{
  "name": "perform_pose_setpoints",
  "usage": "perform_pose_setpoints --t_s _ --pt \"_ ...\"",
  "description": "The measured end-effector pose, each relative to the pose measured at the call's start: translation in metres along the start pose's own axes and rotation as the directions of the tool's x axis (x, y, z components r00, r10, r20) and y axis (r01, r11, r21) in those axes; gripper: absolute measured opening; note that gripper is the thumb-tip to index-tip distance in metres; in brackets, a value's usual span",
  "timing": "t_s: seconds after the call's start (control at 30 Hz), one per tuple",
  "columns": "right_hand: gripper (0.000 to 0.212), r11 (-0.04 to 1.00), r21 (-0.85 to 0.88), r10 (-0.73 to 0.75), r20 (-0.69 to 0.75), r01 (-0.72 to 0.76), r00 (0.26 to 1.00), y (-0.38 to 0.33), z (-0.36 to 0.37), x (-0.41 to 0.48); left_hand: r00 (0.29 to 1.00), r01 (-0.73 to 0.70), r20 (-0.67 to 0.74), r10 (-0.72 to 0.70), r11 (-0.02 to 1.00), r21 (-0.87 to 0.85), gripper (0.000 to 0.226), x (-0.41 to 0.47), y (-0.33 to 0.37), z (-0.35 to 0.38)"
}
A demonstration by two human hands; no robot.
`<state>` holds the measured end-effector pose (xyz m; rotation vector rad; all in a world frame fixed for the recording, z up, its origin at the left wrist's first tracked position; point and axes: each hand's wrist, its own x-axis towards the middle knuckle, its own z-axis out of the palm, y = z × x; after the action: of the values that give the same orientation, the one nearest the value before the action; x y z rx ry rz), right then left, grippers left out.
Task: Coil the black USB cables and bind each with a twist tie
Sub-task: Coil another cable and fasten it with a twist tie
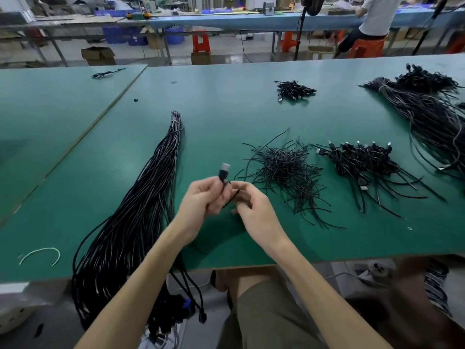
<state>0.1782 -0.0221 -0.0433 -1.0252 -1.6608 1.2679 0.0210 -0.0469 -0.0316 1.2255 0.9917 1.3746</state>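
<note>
Two grips meet — left hand clasps USB cable; right hand pinches twist tie beside it.

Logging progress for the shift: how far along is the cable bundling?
Done: a heap of coiled black USB cables lies right of the loose pile of black twist ties. In hand: the left hand grips one coiled cable while the right hand pinches a tie beside it. Left: the long bundle of uncoiled black cables.
</note>
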Motion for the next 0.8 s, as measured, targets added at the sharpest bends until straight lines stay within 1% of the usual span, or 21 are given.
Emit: perform_pose_setpoints --t_s 0.03,0.07,0.13,0.17,0.2,0.3,0.4,0.5,0.57,0.63,0.7,0.73,0.8 --pt "0.052 1.0 0.03 0.0 -0.032 0.001 0.999 0.001 -0.001 0.0 1.0 -0.018 0.018 0.016 0.985 0.172 0.031 -0.001 -0.004 0.004" --pt "0.055 0.997 0.073 0.001 -0.066 0.003 0.998 0.002 -0.003 0.001 0.999 -0.038 0.027 0.031 0.941 0.337 0.031 -0.001 -0.009 0.006" --pt "0.06 0.983 0.181 0.004 -0.124 0.019 0.992 0.002 -0.007 0.0 0.996 -0.08 0.016 0.089 0.79 0.608 0.029 -0.001 -0.015 0.006" --pt "0.062 0.975 0.22 0.0 -0.142 0.032 0.99 0.002 -0.009 -0.001 0.992 -0.095 0.001 0.129 0.725 0.682 0.029 -0.001 -0.017 0.006" --pt "0.063 0.97 0.24 -0.009 -0.148 0.045 0.989 0.001 -0.011 -0.001 0.986 -0.101 -0.017 0.164 0.684 0.722 0.03 -0.001 -0.017 0.005" --pt "0.068 0.965 0.249 -0.045 -0.128 0.076 0.991 -0.002 -0.01 -0.003 0.975 -0.075 -0.071 0.21 0.613 0.787 0.026 -0.001 -0.016 0.008" --pt "0.062 0.952 0.291 -0.055 -0.129 0.091 0.99 -0.003 -0.009 -0.004 0.948 -0.088 -0.103 0.303 0.555 0.827 0.02 -0.002 -0.014 0.014" --pt "0.054 0.963 0.253 -0.059 -0.137 0.093 0.989 -0.003 -0.009 -0.005 0.926 -0.074 -0.146 0.347 0.548 0.833 0.024 -0.003 -0.01 0.018" --pt "0.054 0.979 0.176 -0.088 -0.103 0.105 0.991 -0.005 -0.005 -0.007 0.909 -0.062 -0.185 0.373 0.559 0.827 0.024 -0.003 -0.009 0.016" --pt "0.057 0.986 0.068 -0.145 -0.06 0.149 0.988 -0.007 -0.001 -0.01 0.885 -0.053 -0.236 0.401 0.591 0.805 0.022 -0.004 -0.007 0.015" --pt "0.059 0.981 -0.031 -0.194 -0.03 0.193 0.981 -0.008 0.001 -0.012 0.865 -0.052 -0.295 0.406 0.658 0.751 0.021 -0.004 -0.005 0.013" --pt "0.058 0.979 -0.057 -0.196 -0.019 0.194 0.98 -0.008 0.001 -0.012 0.86 -0.058 -0.324 0.394 0.706 0.706 0.021 -0.004 -0.004 0.012" --pt "0.053 0.988 -0.068 -0.139 0.012 0.139 0.99 -0.007 0.001 -0.011 0.863 -0.072 -0.369 0.345 0.807 0.586 0.024 -0.003 -0.003 0.012"
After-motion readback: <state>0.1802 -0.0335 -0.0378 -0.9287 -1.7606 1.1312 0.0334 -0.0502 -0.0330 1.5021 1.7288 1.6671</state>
